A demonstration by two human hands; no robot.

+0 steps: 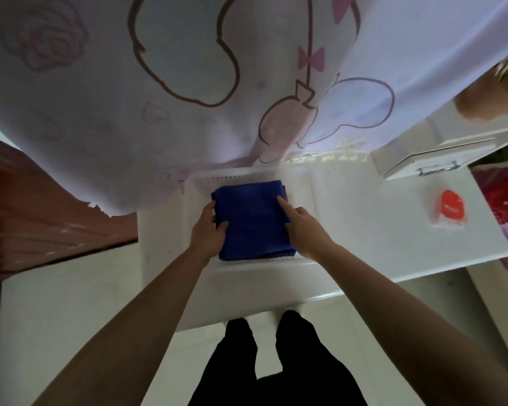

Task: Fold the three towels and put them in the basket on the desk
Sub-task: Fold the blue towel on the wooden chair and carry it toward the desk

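Observation:
A folded dark blue towel [251, 218] lies inside the white slotted basket [235, 177] on the white desk [364, 230]. My left hand [208, 230] grips the towel's left edge, thumb on top. At the towel's right edge my right hand [304, 230] rests with the forefinger stretched out along the top. Layered edges at the towel's near side hint at more cloth underneath, but I cannot tell how many pieces.
A patterned pale curtain [188, 98] hangs right behind the basket. A small orange-and-white object [449, 209] lies at the right of the desk, with a white drawer box [428, 159] behind it. A reddish-brown surface [41, 212] lies to the left.

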